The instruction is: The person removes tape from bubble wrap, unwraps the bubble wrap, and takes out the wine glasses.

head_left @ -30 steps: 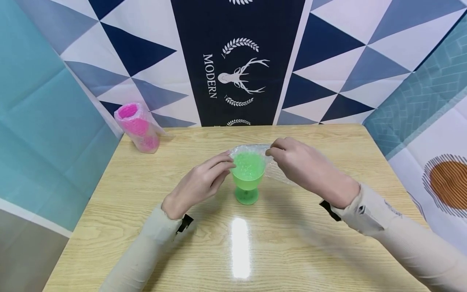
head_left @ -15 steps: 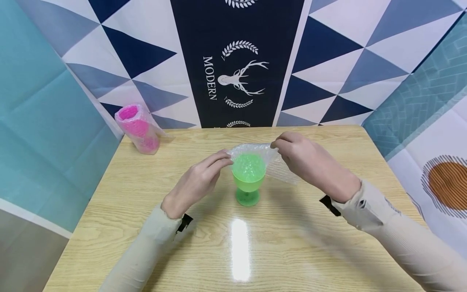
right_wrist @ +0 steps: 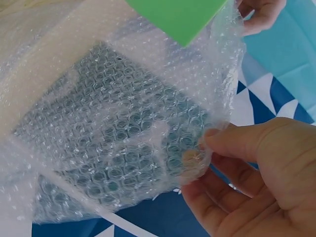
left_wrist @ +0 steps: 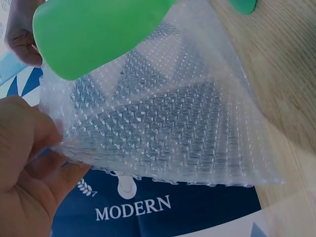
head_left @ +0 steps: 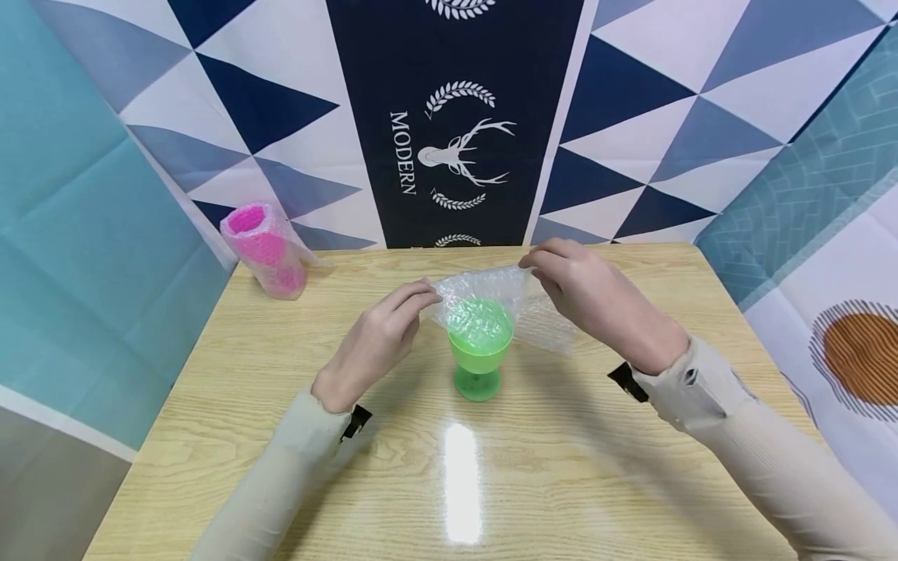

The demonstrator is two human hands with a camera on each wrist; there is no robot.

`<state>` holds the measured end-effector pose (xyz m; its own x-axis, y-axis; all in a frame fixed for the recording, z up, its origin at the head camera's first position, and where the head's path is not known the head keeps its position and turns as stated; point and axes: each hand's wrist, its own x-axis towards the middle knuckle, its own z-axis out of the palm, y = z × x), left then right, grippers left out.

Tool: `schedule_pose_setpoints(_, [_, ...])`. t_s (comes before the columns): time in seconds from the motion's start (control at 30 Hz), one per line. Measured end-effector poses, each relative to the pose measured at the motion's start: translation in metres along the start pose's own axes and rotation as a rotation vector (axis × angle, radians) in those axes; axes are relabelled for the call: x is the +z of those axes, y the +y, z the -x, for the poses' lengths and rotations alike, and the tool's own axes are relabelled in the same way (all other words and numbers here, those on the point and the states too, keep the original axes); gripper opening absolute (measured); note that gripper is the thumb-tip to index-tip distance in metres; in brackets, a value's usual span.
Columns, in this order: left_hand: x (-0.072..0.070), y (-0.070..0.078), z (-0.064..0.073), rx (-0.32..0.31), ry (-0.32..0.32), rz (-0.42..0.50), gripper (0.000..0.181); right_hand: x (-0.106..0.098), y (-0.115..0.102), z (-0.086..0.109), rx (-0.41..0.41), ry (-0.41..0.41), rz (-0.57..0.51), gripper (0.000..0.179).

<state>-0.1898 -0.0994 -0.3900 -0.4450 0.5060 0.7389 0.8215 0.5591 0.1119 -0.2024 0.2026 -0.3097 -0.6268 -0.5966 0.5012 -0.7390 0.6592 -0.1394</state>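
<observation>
A green goblet (head_left: 480, 360) stands upright on the table in the middle of the head view. A sheet of clear bubble wrap (head_left: 484, 288) spreads over its mouth, and the bowl shows through it. With thumb and fingers, my left hand (head_left: 379, 339) pinches the wrap's left edge. Its right edge is pinched by my right hand (head_left: 596, 300), held a little higher. In the left wrist view, the wrap (left_wrist: 163, 128) is stretched beyond the green bowl (left_wrist: 94, 37). The right wrist view shows the wrap (right_wrist: 123, 113) between thumb and fingertips.
A pink tube-like object (head_left: 266, 253) wrapped in bubble wrap stands at the table's back left corner. Patterned cloth (head_left: 456, 156) hangs behind the wooden table (head_left: 295, 499), with teal sheeting (head_left: 77, 234) on the left.
Both hands have raised the bubble wrap and moved it slightly apart: the left hand shifted left, the right hand moved up. More wrap now lies over the goblet, which stays standing.
</observation>
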Motion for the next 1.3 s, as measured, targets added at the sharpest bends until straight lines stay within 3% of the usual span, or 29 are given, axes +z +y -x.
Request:
schedule_pose_setpoints(0.17, [0.002, -0.001, 0.000, -0.051, 0.023, 0.043, 0.024, 0.002, 0.001, -0.002, -0.014, 0.020, 0.000, 0.024])
schedule_pose_setpoints(0.43, [-0.001, -0.007, 0.004, -0.125, 0.042, 0.076, 0.023, 0.003, 0.010, 0.001, 0.031, 0.058, -0.005, 0.036])
schedule_pose_setpoints(0.57, [-0.002, -0.011, 0.007, -0.137, 0.048, 0.084, 0.022, 0.003, 0.029, 0.010, 0.100, 0.134, -0.023, 0.049])
schedule_pose_setpoints(0.77, [-0.002, -0.014, 0.012, -0.170, 0.050, 0.104, 0.022, 0.006, 0.073, 0.033, 0.275, 0.222, -0.071, 0.065])
schedule_pose_setpoints(0.9, [-0.002, -0.014, 0.015, -0.205, 0.056, 0.113, 0.021, 0.012, 0.096, 0.050, 0.358, 0.163, -0.109, 0.066])
schedule_pose_setpoints(1.13, [-0.002, -0.015, 0.019, -0.215, 0.080, 0.124, 0.020, 0.025, 0.121, 0.073, 0.537, -0.041, -0.176, 0.071])
schedule_pose_setpoints(1.3, [-0.001, -0.017, 0.020, -0.219, 0.091, 0.127, 0.020, 0.034, 0.139, 0.087, 0.568, -0.148, -0.202, 0.069])
